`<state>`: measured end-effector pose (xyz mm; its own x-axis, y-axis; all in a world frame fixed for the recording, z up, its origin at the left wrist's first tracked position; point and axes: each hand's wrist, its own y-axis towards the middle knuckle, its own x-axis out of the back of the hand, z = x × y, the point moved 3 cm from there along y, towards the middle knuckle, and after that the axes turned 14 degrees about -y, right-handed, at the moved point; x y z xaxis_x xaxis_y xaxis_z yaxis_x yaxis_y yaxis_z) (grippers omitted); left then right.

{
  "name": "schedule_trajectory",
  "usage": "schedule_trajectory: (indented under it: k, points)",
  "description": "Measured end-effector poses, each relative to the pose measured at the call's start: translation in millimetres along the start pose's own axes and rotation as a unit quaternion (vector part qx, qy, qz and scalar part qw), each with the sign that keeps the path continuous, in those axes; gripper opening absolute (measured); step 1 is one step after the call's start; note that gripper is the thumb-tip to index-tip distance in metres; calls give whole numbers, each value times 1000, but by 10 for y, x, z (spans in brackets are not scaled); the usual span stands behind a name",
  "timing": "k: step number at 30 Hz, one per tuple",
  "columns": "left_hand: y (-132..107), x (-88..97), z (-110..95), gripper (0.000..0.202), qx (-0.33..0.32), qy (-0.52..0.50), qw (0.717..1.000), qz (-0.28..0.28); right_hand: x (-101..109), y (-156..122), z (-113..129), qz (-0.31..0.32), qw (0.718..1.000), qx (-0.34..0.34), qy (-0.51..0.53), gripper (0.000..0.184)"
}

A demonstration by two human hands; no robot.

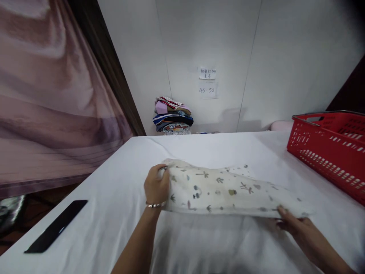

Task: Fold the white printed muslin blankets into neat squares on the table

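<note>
A white cloth printed with small palm trees, plants and other motifs stretches between my two hands over the white-covered table. It looks folded into a long strip, its near edge lifted off the surface. My left hand, with a bracelet at the wrist, pinches the cloth's left end. My right hand grips the near edge close to the right end, thumb on top and the fingers underneath, partly hidden. Whether the cloth is a garment or a plain sheet cannot be made out.
A red plastic basket stands at the right of the table. A flat black object lies at the left edge. Folded clothes are stacked beyond the far edge, near paper signs on the wall. A pink curtain hangs left.
</note>
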<state>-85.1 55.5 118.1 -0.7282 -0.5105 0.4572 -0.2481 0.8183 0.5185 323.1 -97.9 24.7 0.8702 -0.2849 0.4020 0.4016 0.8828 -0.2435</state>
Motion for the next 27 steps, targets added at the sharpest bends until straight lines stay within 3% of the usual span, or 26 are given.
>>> schedule_trajectory:
  k: [3, 5, 8, 10, 14, 18, 23, 27]
  points:
    - [-134, 200, 331, 24, 40, 77, 994, 61, -349, -226, 33, 163, 982, -73, 54, 41]
    - [-296, 251, 608, 23, 93, 116, 979, 140, -426, -332, 12, 217, 970, -99, 39, 45]
    - [-505, 321, 934, 24, 211, 148, 933, 253, -315, -379, -1, 302, 949, -85, -30, 50]
    - [-546, 370, 1012, 25, 252, 152, 912, 286, -153, -318, 56, 320, 944, -49, -60, 48]
    - [-405, 366, 959, 31, 207, 155, 931, 257, 79, 40, 300, 234, 969, 42, -59, 39]
    - [-239, 194, 988, 42, 195, 156, 938, 242, 20, 656, 460, 65, 987, 86, -117, 35]
    - [-75, 12, 1097, 54, 230, 148, 936, 223, -295, 1378, 585, -15, 945, 134, -299, 37]
    - [-9, -69, 1103, 39, 246, 146, 933, 217, -483, 1655, 688, -29, 924, 159, -346, 24]
